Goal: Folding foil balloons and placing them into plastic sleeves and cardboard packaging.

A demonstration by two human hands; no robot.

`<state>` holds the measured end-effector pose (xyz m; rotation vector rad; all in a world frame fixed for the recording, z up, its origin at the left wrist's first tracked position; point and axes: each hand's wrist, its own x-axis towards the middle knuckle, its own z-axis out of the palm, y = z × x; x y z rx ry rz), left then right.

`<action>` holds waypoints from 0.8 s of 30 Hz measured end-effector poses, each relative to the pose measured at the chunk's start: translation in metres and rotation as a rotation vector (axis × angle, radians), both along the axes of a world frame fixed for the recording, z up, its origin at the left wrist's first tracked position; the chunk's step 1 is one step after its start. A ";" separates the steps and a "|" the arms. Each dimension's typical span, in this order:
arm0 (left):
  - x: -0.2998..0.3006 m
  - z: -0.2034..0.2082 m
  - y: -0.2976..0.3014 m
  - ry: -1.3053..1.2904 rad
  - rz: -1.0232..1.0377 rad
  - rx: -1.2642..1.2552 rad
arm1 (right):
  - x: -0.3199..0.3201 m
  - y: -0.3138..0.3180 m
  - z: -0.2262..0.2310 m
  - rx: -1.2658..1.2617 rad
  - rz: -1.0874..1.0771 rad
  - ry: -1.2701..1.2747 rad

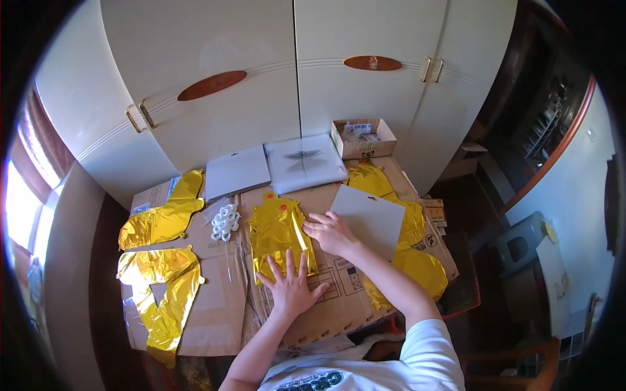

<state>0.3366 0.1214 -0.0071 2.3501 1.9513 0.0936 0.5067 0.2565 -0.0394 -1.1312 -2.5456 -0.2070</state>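
A folded gold foil balloon [277,228] lies flat at the middle of the cardboard-covered table, with small red dots near its far end. My left hand [295,291] rests on its near end, palm down with the fingers spread. Along its right edge, the fingertips of my right hand [331,233] touch the foil, stretched out and holding nothing. Beside my right hand lies a white card [372,218] with a hanging slot, partly over more gold foil [417,270]. Several white rings [225,223], perhaps small rolls, are heaped left of the folded balloon.
Flat gold foil balloons [160,225] cover the table's left side, one [171,293] hanging over the front edge. At the back sit a stack of white cards [236,174], a pile of clear plastic bags [308,164] and an open carton [365,148]. A white wardrobe [215,39] stands behind.
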 end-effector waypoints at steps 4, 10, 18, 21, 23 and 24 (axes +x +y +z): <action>0.000 -0.003 0.000 0.001 0.003 0.005 | -0.001 0.012 -0.001 -0.036 -0.019 0.057; 0.000 -0.002 -0.001 0.003 0.008 0.000 | -0.003 0.021 -0.001 -0.065 -0.064 0.071; -0.003 -0.005 0.000 -0.054 0.000 0.087 | 0.004 0.004 -0.005 -0.149 -0.048 0.358; -0.005 -0.004 0.000 -0.068 -0.019 0.134 | 0.003 -0.018 0.004 -0.157 -0.068 0.442; -0.007 -0.006 -0.001 -0.081 -0.013 0.151 | 0.003 -0.033 0.017 -0.149 -0.035 0.484; -0.007 -0.007 -0.001 -0.089 -0.014 0.159 | 0.004 -0.042 0.023 -0.129 -0.033 0.479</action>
